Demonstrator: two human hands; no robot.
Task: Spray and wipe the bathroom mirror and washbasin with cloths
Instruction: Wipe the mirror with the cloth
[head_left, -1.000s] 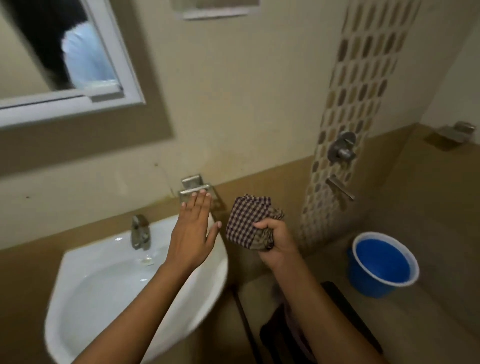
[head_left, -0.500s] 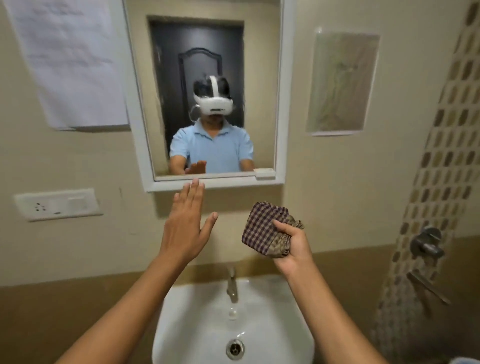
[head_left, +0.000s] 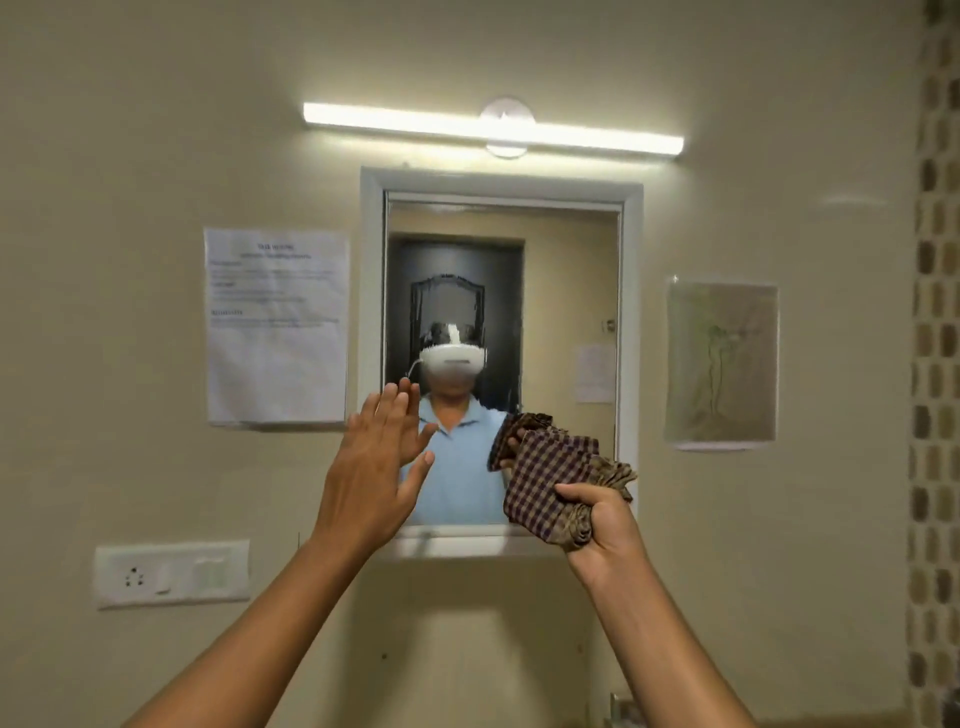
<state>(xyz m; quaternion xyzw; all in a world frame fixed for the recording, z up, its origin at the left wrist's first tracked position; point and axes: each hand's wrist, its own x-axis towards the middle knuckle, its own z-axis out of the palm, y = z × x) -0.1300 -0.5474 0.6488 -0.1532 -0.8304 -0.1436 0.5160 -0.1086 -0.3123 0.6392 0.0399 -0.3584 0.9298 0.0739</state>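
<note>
The white-framed mirror (head_left: 566, 270) hangs on the beige wall straight ahead and reflects a person in a blue shirt. My right hand (head_left: 602, 530) grips a bunched brown checked cloth (head_left: 553, 473), held up in front of the mirror's lower right corner. My left hand (head_left: 371, 467) is raised flat with straight fingers before the mirror's lower left edge and holds nothing. Whether either hand touches the glass I cannot tell. The washbasin is out of view below.
A tube light (head_left: 493, 127) glows above the mirror. A printed paper sheet (head_left: 276, 325) hangs to the left, a drawing (head_left: 722, 364) to the right. A switch and socket plate (head_left: 171, 574) sits low left. Patterned tiles (head_left: 935, 364) run down the right edge.
My view has swung left and up from the basin and bucket to the mirror. Both hands rose with it; the right still holds the cloth and the left stays flat.
</note>
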